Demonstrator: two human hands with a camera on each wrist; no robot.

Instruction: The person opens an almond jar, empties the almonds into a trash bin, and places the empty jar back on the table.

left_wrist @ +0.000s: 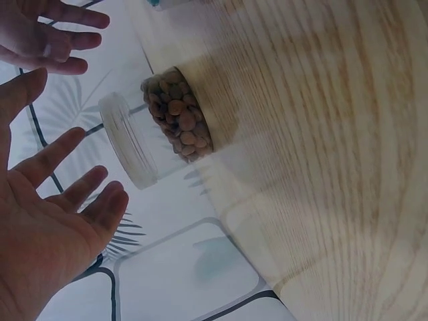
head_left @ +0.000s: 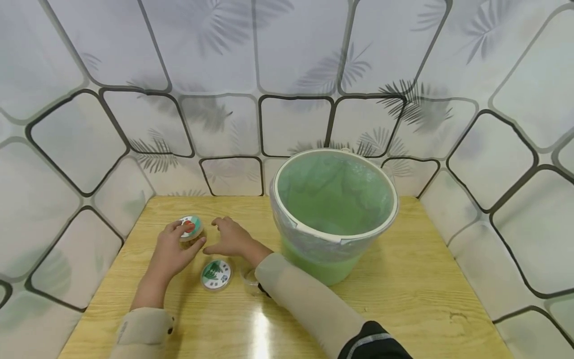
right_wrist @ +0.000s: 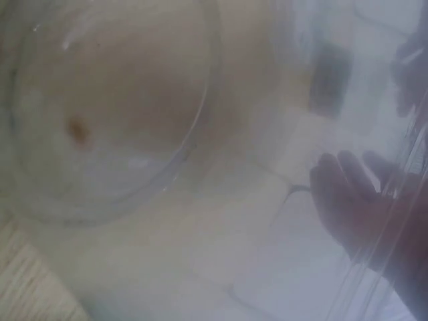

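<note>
My left hand [head_left: 169, 253] is beside a clear jar [left_wrist: 177, 120] holding brown rounded pieces. Its top bears a green-and-white label with a red picture [head_left: 190, 227]. In the head view the fingers overlap this top, while the left wrist view shows a gap between the spread fingers [left_wrist: 53, 159] and the jar. Facing it from the right, my right hand [head_left: 234, 239] has parted, bent fingers and holds nothing. A round lid [head_left: 216, 275] with a green leaf picture lies between the forearms. Under my right wrist stands another clear jar [right_wrist: 114, 221], with a small brown spot showing in it.
A green bucket [head_left: 320, 262] lined with a thin clear bag stands right of the hands, its pale rim [head_left: 336, 238] high above the wooden table [head_left: 417, 299]. Padded, leaf-patterned walls [head_left: 224, 122] enclose the table at the back and sides.
</note>
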